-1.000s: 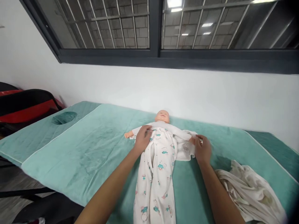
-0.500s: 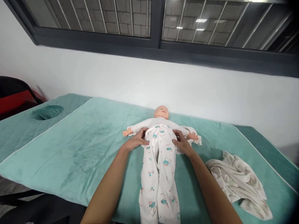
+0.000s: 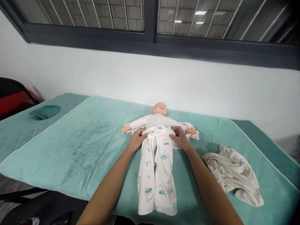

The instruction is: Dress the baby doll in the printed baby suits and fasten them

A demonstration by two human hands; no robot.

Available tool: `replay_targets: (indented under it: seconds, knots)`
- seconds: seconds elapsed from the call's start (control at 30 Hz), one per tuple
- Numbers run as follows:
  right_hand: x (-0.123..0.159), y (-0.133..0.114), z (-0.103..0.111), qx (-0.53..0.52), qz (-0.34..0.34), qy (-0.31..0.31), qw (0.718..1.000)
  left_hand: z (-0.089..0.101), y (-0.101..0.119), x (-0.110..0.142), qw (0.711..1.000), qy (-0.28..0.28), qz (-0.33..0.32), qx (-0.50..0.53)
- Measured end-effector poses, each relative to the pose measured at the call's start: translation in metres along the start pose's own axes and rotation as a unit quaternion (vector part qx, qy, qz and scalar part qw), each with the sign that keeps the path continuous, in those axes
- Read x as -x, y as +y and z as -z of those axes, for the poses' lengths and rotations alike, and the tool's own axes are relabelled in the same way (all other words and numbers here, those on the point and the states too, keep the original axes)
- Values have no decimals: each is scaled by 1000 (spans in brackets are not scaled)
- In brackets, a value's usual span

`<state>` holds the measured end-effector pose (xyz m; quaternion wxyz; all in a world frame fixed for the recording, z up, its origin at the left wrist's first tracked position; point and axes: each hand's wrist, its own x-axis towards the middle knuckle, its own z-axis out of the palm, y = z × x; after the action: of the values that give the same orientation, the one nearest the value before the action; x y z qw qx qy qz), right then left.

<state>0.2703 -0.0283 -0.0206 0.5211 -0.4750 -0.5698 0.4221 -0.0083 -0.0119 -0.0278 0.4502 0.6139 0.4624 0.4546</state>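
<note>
A baby doll (image 3: 159, 109) lies on its back with its head toward the wall and its arms spread. It wears a white long-sleeved top (image 3: 156, 119). White printed baby pants (image 3: 161, 156) cover its lower body, the legs stretching toward me. At the waistband's left side, my left hand (image 3: 137, 139) pinches the fabric between thumb and fingers. My right hand (image 3: 180, 137) grips the opposite side of the waistband the same way. Partly under the doll's arms lies another printed white cloth (image 3: 194, 135).
A crumpled off-white cloth (image 3: 234, 175) rests to the right on the green padded bed (image 3: 77, 140). The bed has a face hole (image 3: 44, 112) at its left end. Behind stand a white wall and a barred window (image 3: 150, 39). A black and red chair (image 3: 14, 97) is at far left.
The waistband has come down from the doll's chest toward its waist, showing more of the white top. Both hands have moved with it. The view has shifted slightly.
</note>
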Motion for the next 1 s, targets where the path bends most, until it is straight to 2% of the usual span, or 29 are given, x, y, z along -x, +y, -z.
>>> replay_targets:
  seconds: [0.13, 0.2, 0.27, 0.37, 0.43, 0.6, 0.7, 0.77, 0.83, 0.9, 0.93, 1.0]
  knots:
    - [2, -1, 3, 43, -12, -51, 998, -3, 0, -1, 1000, 8, 9, 15]
    - [5, -2, 5, 56, 3, -57, 997, 2, 5, 3, 1000, -10, 20, 18]
    - [10, -4, 7, 43, 12, -44, 998, 9, 13, 9, 995, -76, 35, 47]
    - [17, -5, 10, -2, -22, -38, 999, 19, 23, 24, 969, -221, 44, 102]
    - [21, -8, 14, -21, -36, -48, 998, 21, 25, 34, 960, -252, 32, 114]
    - [36, -23, 24, -6, -35, -130, 991, 9, 15, 47, 984, -160, 30, 69]
    - [51, -29, 23, 60, -50, -130, 989, 0, 8, 53, 993, -106, 41, 33]
    - [63, -30, 14, 113, -45, -92, 988, -6, 5, 57, 998, -52, 33, 7]
    - [75, -27, 2, 142, -15, -22, 990, -12, 4, 63, 1000, 15, 16, -19]
    - [84, -24, -12, 150, 15, 50, 987, -16, 5, 68, 998, 60, 11, -22]
    - [87, -22, -17, 149, 21, 75, 986, -17, 6, 70, 998, 65, 13, -15]
    - [91, -21, -22, 138, 24, 94, 986, -17, 10, 74, 999, 40, 22, 0]
